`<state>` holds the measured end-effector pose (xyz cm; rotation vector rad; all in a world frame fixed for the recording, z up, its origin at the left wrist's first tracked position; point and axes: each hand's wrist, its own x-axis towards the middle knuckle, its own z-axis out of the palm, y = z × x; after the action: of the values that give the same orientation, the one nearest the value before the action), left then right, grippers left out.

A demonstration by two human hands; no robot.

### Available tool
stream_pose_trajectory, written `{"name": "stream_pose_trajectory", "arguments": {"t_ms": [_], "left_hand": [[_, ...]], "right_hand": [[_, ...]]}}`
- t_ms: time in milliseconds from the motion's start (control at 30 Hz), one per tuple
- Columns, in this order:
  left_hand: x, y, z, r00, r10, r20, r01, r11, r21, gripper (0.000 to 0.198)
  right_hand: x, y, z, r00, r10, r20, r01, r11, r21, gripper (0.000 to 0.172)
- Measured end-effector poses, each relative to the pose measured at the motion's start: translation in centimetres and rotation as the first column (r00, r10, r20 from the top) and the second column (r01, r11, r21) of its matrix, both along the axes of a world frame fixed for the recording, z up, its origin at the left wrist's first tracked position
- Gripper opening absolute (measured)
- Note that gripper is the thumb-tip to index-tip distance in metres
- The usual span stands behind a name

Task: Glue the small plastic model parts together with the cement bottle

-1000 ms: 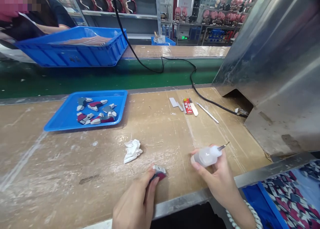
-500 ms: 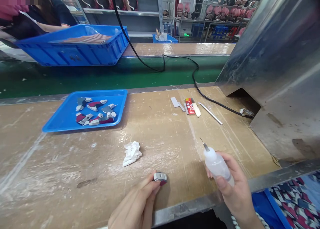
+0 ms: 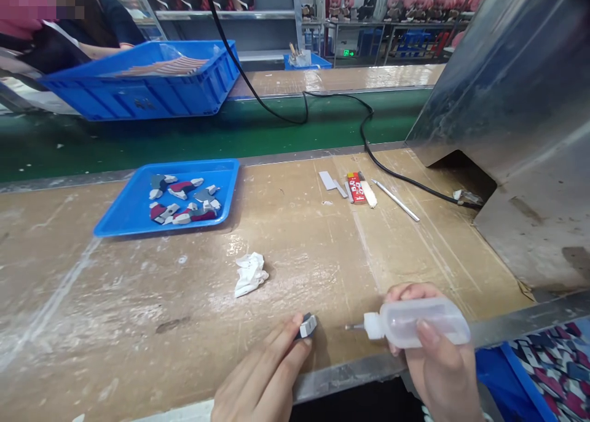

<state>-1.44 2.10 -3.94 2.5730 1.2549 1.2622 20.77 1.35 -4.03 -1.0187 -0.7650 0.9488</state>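
Note:
My left hand (image 3: 262,379) pinches a small grey and dark-red plastic part (image 3: 307,326) at its fingertips, low over the brown table near the front edge. My right hand (image 3: 437,363) grips a translucent squeeze bottle (image 3: 415,322) held level, its metal needle tip (image 3: 354,327) pointing left toward the part, a short gap away. A blue tray (image 3: 133,216) at the left holds several similar grey and red parts (image 3: 184,202).
A crumpled white wipe (image 3: 249,273) lies mid-table. A small red box, flat strips and a thin metal rod (image 3: 395,199) lie at the back right. A big steel hood (image 3: 520,115) fills the right. A black cable (image 3: 369,145) crosses the green conveyor. Another person sits behind a blue crate (image 3: 138,81).
My right hand turned the bottle from needle-up to level, needle pointing left at the part. My left hand tilted the part up slightly. The view shifted a little.

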Motion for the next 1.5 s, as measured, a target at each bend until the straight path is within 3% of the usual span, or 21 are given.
{"name": "stream_pose_trajectory", "arguments": {"t_ms": [133,300,567,800,933,1167,1367,1500], "left_hand": [[0.0,0.1,0.0,1.000,-0.007,-0.001,0.007,1.000,0.016,0.030],[-0.1,-0.1,-0.1,1.000,-0.011,-0.017,0.011,1.000,-0.003,0.029],[0.1,0.2,-0.1,1.000,-0.009,-0.018,0.010,0.999,0.035,0.030],[-0.1,0.2,-0.2,1.000,-0.019,-0.021,0.019,1.000,0.008,0.029],[-0.1,0.2,-0.2,1.000,-0.013,-0.022,0.013,1.000,0.016,0.028],[0.0,0.0,-0.4,1.000,-0.003,-0.002,0.003,1.000,0.022,0.029],[0.0,0.1,-0.2,1.000,0.003,0.004,-0.003,1.000,0.013,0.028],[0.1,0.1,-0.2,1.000,-0.009,0.019,0.008,0.999,0.051,0.027]], "right_hand": [[-0.9,-0.3,-0.7,0.977,-0.055,0.208,0.033,0.994,0.105,0.014],[-2.2,-0.2,-0.3,0.897,-0.093,0.433,0.017,0.984,0.176,0.015],[-2.9,0.2,-0.4,0.864,-0.080,0.497,0.009,0.990,0.144,0.014],[-4.3,-0.7,0.0,0.957,-0.116,0.266,0.150,0.982,-0.113,0.030],[-4.7,-0.8,0.4,0.968,-0.131,0.215,0.167,0.974,-0.156,0.035],[-4.1,-0.7,0.1,0.959,-0.127,0.253,0.163,0.978,-0.128,0.033],[-2.7,-0.5,-1.2,0.938,-0.112,0.329,0.083,0.991,0.100,0.018],[-2.0,-0.6,-2.3,0.954,-0.224,0.199,0.199,0.970,0.137,0.018]]}}
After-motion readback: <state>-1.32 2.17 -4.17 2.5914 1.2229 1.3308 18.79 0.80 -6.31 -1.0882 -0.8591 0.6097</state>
